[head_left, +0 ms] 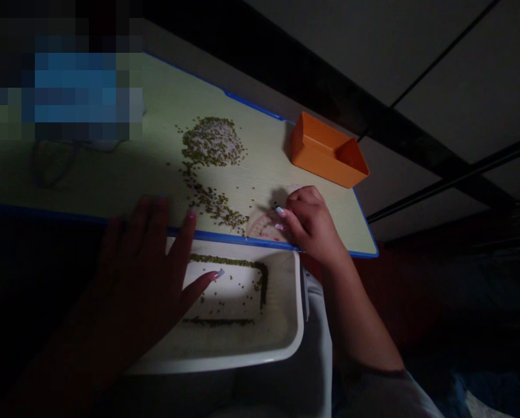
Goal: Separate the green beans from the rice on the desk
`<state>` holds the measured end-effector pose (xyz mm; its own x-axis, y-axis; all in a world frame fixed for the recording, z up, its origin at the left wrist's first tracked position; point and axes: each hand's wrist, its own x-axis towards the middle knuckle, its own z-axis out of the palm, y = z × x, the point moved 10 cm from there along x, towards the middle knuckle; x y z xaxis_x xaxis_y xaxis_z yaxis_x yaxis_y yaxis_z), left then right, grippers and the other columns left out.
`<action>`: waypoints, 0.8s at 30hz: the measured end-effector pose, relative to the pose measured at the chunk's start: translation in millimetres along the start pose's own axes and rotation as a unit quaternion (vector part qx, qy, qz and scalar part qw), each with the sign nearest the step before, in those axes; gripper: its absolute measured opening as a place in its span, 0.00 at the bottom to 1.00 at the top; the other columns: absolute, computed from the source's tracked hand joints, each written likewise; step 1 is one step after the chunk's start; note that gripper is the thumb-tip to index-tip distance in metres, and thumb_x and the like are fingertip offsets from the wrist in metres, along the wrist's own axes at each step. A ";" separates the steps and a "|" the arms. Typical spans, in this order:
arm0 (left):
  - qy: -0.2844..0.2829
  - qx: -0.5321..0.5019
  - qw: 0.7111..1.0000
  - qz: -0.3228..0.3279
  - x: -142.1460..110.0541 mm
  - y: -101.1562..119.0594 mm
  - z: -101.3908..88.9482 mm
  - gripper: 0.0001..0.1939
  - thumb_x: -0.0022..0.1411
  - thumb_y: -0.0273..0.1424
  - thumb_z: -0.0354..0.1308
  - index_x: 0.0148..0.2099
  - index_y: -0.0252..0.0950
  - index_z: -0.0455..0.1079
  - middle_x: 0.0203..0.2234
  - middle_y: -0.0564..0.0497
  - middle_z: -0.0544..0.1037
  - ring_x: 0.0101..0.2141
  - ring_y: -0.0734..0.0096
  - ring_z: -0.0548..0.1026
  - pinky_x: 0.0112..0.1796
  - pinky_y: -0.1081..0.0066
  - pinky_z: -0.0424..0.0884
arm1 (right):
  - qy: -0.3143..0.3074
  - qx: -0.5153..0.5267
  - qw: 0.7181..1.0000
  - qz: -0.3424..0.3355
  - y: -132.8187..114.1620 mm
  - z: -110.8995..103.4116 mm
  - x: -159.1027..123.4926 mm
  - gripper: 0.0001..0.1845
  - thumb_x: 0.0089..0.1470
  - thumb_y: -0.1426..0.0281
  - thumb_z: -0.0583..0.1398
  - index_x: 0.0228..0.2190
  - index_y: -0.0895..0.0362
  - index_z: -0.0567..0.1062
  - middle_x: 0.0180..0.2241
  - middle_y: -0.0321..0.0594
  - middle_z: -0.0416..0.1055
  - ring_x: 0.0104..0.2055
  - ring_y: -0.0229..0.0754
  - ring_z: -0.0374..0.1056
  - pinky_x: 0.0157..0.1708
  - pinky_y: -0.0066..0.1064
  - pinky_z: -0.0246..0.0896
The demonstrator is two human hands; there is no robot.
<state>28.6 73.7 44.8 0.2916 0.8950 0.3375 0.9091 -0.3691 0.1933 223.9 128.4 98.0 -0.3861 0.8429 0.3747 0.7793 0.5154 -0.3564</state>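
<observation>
My left hand [153, 261] is open, its fingers spread at the front edge of the table, thumb over the white basin [300, 296]. Small green beans, which look like mung beans [262, 284], lie along the basin's bottom edges. My right hand [309, 223] is closed near the table's front right, thumb against curled fingers; what it pinches, if anything, is too small to name. Left of it is a strip of loose green beans [225, 212]. Farther back stands a heap of green beans mixed with pale grains [214, 141]. A pink protractor-like marking [264, 227] shows beside my right hand.
The pale table [150, 157] has a blue rim. An empty-looking orange box [325, 165] sits at its right end. A dark cord [53, 180] lies at left, near a blurred-out patch. Panelled dark-lined surfaces rise behind the table.
</observation>
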 end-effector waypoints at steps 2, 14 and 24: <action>-0.001 -0.007 1.000 -0.002 0.1 -0.5 0.4 0.49 0.53 0.54 0.56 0.68 0.30 0.48 0.68 0.24 0.48 0.68 0.31 0.46 0.62 0.35 0.46 | 0.002 0.004 1.000 -0.001 0.3 -0.9 -1.1 0.16 0.64 0.63 0.54 0.26 0.54 0.72 0.32 0.41 0.67 0.42 0.46 0.60 0.44 0.41 0.53; 0.022 0.020 0.999 0.022 -2.1 2.8 -1.4 0.43 0.61 0.46 0.51 0.70 0.33 0.39 0.69 0.26 0.44 0.68 0.32 0.44 0.62 0.34 0.48 | -0.002 0.017 1.000 -0.016 -6.2 -0.7 -4.4 0.15 0.63 0.64 0.54 0.26 0.54 0.72 0.33 0.41 0.67 0.44 0.46 0.61 0.45 0.41 0.53; 0.025 0.024 0.999 0.024 -2.4 3.8 -2.2 0.43 0.61 0.47 0.50 0.70 0.31 0.40 0.69 0.26 0.45 0.68 0.33 0.44 0.62 0.34 0.48 | 0.001 0.001 1.000 -0.013 -10.4 5.4 1.5 0.17 0.64 0.63 0.54 0.25 0.54 0.71 0.33 0.41 0.68 0.43 0.46 0.61 0.45 0.40 0.53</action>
<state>30.8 69.5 46.7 0.3216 0.8620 0.3918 0.9080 -0.3981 0.1307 212.6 125.1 97.6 -0.4040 0.8293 0.3860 0.7684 0.5367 -0.3487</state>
